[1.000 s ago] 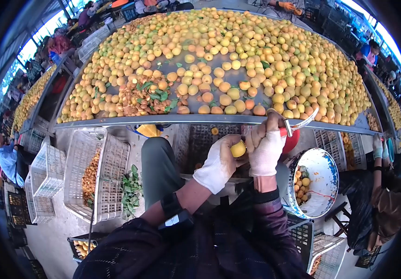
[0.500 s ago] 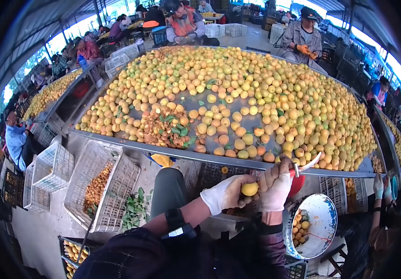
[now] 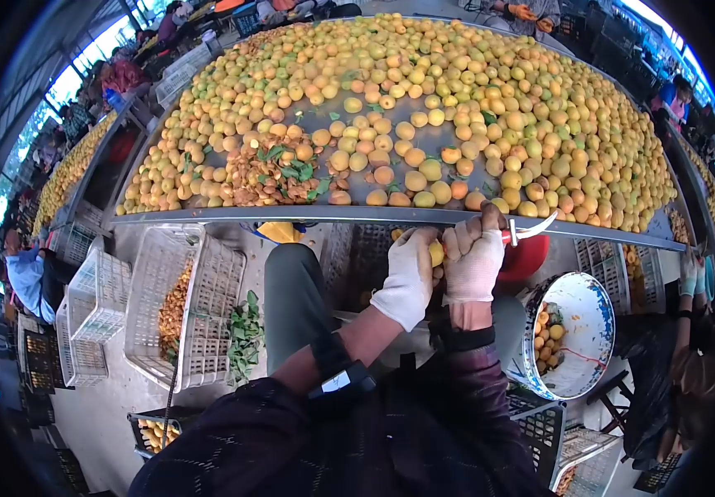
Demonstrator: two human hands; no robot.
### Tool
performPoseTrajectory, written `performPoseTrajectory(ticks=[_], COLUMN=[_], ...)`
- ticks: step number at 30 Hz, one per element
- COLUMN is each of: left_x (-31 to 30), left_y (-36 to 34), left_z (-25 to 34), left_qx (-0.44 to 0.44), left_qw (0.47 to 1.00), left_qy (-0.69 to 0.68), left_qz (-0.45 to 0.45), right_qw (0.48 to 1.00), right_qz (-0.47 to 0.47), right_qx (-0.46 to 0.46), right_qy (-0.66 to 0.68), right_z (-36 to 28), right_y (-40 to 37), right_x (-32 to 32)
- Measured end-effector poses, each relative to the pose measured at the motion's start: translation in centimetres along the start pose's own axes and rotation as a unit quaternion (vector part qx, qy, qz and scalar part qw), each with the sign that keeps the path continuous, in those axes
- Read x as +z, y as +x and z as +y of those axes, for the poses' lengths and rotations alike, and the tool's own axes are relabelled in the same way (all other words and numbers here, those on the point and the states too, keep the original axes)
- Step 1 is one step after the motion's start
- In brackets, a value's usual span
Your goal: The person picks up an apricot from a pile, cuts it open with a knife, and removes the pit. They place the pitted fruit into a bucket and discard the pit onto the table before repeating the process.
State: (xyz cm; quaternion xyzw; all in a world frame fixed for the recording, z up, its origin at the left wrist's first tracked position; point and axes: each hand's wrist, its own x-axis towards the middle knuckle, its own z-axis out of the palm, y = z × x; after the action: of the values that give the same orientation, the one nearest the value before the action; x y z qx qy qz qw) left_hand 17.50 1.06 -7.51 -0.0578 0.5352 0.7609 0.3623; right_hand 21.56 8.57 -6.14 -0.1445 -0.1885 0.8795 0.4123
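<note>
Below the near edge of the steel surface [image 3: 291, 215], the white-gloved left hand [image 3: 407, 280] closes its grip on a small round yellow fruit [image 3: 435, 253] (mostly hidden); the white-gloved right hand [image 3: 473, 263] clenches a red-handled curved knife [image 3: 531, 229].

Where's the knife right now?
Head view, right of centre: the knife is gripped in the right hand, beside the apricot in the left hand, curved blade pointing right at the rim of the metal table, above the white basin.

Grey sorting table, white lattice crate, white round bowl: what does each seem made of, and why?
Grey sorting table: likely sheet metal, dull sheen, thin folded edge. White lattice crate: probably moulded plastic, regular open grid. White round bowl: perhaps enamelled metal, glossy, bluish rim.
</note>
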Motion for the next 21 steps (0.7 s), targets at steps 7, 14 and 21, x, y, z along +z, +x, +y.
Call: performPoseTrajectory(ticks=[7,14,21], left_x=[-1.9,-3.5,-4.3], left_y=[2.6,4.6,4.0], left_z=[-0.1,1.0,0.2], left_qx=[-0.236,-0.087,-0.2], left_qw=[0.964,0.995,0.944], left_qy=[-0.066,-0.04,-0.215], left_qz=[-0.107,-0.038,-0.151], right_qw=[0.996,0.941,0.912], right_qz=[-0.064,-0.015,0.02], right_qx=[0.023,-0.053,-0.175], right_qy=[-0.065,-0.334,-0.371], right_z=[-0.6,0.5,2.6], right_y=[-0.3,1.6,2.4], right_x=[0.3,-1.5,-1.4])
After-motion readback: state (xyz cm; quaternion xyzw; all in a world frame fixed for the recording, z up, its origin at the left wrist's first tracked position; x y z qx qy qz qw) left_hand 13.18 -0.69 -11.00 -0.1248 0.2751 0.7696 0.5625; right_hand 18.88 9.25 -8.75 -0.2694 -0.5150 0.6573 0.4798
